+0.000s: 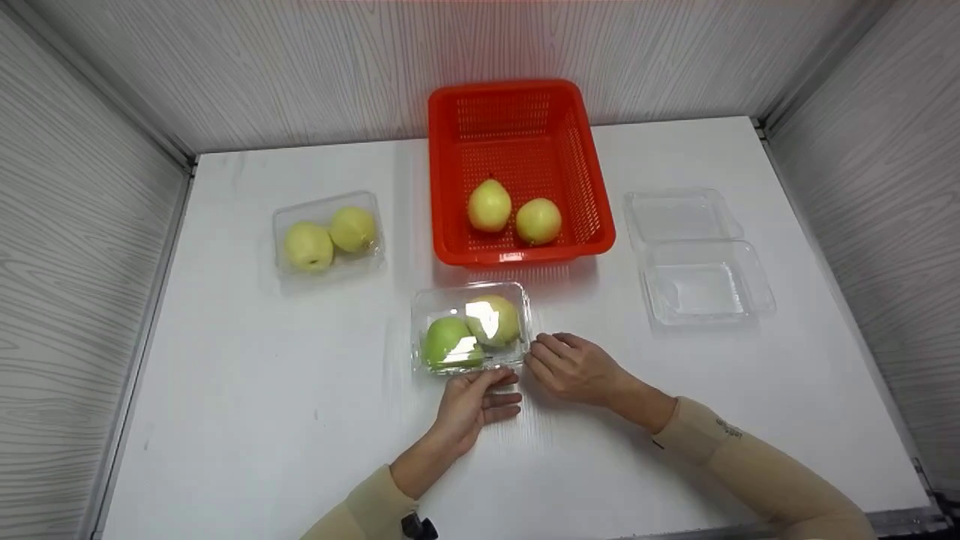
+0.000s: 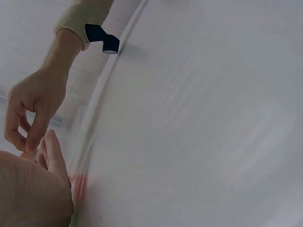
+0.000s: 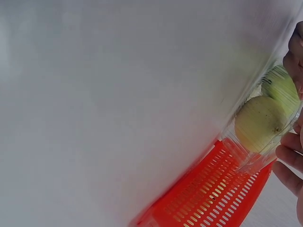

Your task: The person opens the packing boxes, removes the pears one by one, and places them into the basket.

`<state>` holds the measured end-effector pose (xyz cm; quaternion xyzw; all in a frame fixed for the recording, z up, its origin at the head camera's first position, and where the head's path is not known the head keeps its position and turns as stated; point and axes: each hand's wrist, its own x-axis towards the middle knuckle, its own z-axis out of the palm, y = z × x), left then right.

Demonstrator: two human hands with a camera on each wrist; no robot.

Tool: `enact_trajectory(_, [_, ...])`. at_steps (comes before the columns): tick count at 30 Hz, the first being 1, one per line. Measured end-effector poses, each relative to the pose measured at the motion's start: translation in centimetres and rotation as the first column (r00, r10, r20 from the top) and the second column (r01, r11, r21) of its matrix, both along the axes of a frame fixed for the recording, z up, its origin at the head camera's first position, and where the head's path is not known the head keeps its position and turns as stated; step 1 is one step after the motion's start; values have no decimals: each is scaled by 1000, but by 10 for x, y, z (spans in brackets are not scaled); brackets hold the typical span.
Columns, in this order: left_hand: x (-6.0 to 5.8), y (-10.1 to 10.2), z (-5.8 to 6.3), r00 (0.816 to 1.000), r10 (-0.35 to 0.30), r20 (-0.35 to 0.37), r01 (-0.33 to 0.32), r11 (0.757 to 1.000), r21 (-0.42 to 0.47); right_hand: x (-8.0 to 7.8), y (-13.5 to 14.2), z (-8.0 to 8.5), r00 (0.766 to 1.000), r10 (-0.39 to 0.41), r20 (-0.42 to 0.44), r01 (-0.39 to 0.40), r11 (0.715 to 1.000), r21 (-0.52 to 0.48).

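A lidded clear plastic box (image 1: pixel 469 300) lies on the table; inside are a green apple (image 1: pixel 450 341) and a pale yellow pear (image 1: pixel 493 321). At its near edge is my left hand (image 1: pixel 474 409), thumb and forefinger touching the rim, the other fingers held straight and spread. My right hand (image 1: pixel 574 371) has curled fingers at the box's near right corner, and it pinches the edge there. In the left wrist view the right hand (image 2: pixel 40 101) shows thumb and forefinger nearly meeting. From the right wrist view, the yellow pear (image 3: pixel 260 124) shows through the box wall.
Behind the box stands a red basket (image 1: pixel 517 257) with two yellow pears (image 1: pixel 490 206). To the left is another clear box (image 1: pixel 282 217) with two yellow fruits (image 1: pixel 308 246). An unfolded clear box (image 1: pixel 701 281) lies at the right. Panels enclose the back and sides.
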<state>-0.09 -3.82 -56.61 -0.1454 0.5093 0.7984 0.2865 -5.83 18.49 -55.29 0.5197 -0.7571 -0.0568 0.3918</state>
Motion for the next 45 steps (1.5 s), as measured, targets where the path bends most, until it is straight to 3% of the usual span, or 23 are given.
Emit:
enact_trajectory(20, [0,4,-1,999,33,11,-33,999,4,-5,0,-4,1000,28,-5,-28,999,-14])
enact_trajectory(45, [-3,2,-1,1000,15,12,-15,1000,-5,-8,1,-3,997,73,12,-73,997,-26])
